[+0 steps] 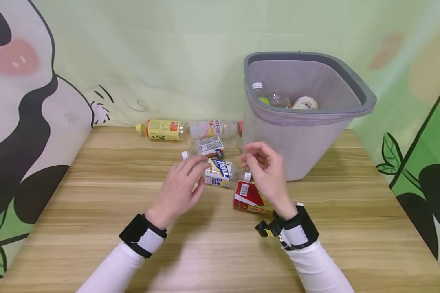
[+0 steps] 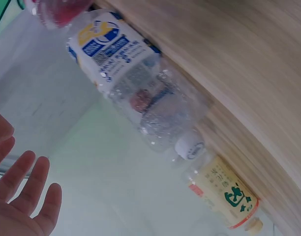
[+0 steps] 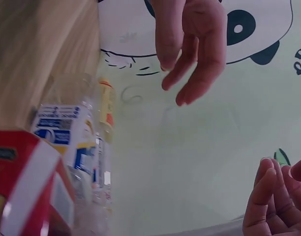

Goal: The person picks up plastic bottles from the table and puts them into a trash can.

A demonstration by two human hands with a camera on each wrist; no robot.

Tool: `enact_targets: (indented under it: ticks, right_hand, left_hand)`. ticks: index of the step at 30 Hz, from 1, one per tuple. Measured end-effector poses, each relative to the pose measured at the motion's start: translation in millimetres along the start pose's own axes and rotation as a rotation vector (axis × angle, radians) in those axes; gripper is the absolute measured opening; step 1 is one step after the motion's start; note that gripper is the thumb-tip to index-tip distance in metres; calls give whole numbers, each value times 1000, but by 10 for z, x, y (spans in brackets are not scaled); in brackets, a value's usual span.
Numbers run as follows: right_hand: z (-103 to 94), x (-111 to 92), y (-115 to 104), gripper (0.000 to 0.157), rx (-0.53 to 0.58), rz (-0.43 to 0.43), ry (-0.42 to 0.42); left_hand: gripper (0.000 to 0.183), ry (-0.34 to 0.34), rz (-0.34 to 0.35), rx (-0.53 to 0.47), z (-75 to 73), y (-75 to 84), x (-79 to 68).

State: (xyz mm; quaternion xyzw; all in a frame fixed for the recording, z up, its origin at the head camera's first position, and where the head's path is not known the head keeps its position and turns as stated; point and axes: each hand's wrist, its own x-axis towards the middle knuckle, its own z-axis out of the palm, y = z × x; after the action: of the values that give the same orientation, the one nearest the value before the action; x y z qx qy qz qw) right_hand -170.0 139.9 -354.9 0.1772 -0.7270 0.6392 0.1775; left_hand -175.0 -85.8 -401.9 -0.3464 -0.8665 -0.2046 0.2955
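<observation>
My left hand (image 1: 179, 187) hovers over the wooden table with loosely bent fingers, its fingertips overlapping the blue-and-white label of a clear plastic bottle (image 1: 218, 173) in the head view. Nothing is in its grasp, and in the left wrist view the fingers (image 2: 38, 179) are spread apart. My right hand (image 1: 267, 175) is raised near that bottle's white cap, loosely curled around empty space. Below it lies a red drink carton (image 1: 250, 197), partly hidden by the wrist. Another clear bottle (image 1: 210, 147) with a printed label lies just behind.
A yellow-labelled bottle (image 1: 165, 130) and a pink-and-white-labelled bottle (image 1: 209, 129) lie along the back wall. A grey waste bin (image 1: 278, 138) stands at the right, with bottles and a white container (image 1: 305, 103) inside. Panda-printed cloth surrounds the table (image 1: 106, 179).
</observation>
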Motion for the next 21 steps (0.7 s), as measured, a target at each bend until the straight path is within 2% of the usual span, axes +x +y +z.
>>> enact_targets:
  ticks: [6, 10, 14, 21]
  right_hand:
    - [118, -77, 130, 18, 49, 64, -7]
    - [207, -111, 192, 28, 96, 94, 4]
    - [306, -137, 226, 37, 127, 127, 9]
    - [436, -187, 233, 40, 156, 148, -15]
  left_hand:
    - [38, -60, 14, 54, 26, -129, -5]
    - [41, -112, 8, 91, 32, -256, 10]
    - [43, -147, -8, 130, 20, -418, 38]
    - [49, -183, -62, 201, -14, -785, 169]
